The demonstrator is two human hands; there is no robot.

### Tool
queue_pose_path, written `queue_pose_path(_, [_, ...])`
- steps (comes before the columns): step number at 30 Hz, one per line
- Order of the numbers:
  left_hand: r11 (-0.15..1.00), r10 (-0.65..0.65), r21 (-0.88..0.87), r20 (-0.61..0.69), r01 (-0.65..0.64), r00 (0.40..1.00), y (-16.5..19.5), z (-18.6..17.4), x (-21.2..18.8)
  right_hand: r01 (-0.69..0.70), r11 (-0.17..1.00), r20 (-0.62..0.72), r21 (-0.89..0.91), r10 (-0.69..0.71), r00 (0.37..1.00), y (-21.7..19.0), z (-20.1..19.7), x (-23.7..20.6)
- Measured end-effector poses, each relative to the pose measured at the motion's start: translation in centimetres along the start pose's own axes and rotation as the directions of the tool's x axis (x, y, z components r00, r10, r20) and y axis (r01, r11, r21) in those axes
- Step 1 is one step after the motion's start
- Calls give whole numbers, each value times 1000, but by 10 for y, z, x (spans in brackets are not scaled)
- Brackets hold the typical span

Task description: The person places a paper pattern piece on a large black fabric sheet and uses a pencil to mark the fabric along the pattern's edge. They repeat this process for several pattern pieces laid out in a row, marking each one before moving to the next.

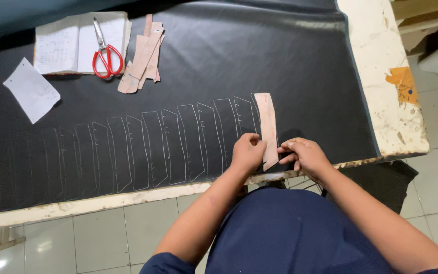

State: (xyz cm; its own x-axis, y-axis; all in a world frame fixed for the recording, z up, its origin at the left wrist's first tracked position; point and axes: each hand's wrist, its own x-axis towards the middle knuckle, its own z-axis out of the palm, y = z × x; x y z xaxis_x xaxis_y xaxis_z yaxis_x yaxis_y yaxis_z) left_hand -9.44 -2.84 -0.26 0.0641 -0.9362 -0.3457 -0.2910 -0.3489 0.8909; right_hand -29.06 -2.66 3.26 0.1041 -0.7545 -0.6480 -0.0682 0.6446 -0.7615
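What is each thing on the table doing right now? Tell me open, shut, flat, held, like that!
Scissors: shut, lying on the notebook.
Notebook: open, flat.
Pink template strip: flat on the black sheet, pressed by both hands.
Left hand: pressing the strip.
Right hand: at the strip's lower edge.
Black sheet: spread flat, marked with outlines.
Spare templates: stacked.
Paper slip: flat.

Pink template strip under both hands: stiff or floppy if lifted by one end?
The template lies dead flat with straight edges on the black sheet, so probably thin card: fairly stiff, bowing slightly. It looks light and may slide on the smooth sheet, which fits the left hand and right hand pinning it.
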Motion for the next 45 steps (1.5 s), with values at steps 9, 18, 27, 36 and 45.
queue_pose_path(9, [855,385,334,101,-396,917,48,17,-9,-77,981,22,179,74,997,2,-43,7])
queue_pose_path(18, [648,626,411,193,-642,756,67,13,4,-37,990,15,-139,40,999,8,-85,-3])
queue_pose_path(27, [648,442,561,273,-515,854,38,25,-2,178,806,-180,-564,-330,926,18,-52,-6])
queue_pose_path(36, [657,458,553,247,-512,854,29,26,0,237,708,-158,-665,-444,882,20,-43,-14])
queue_pose_path(45, [649,443,569,257,-505,859,29,26,2,256,645,-117,-720,-476,872,22,-44,-14])
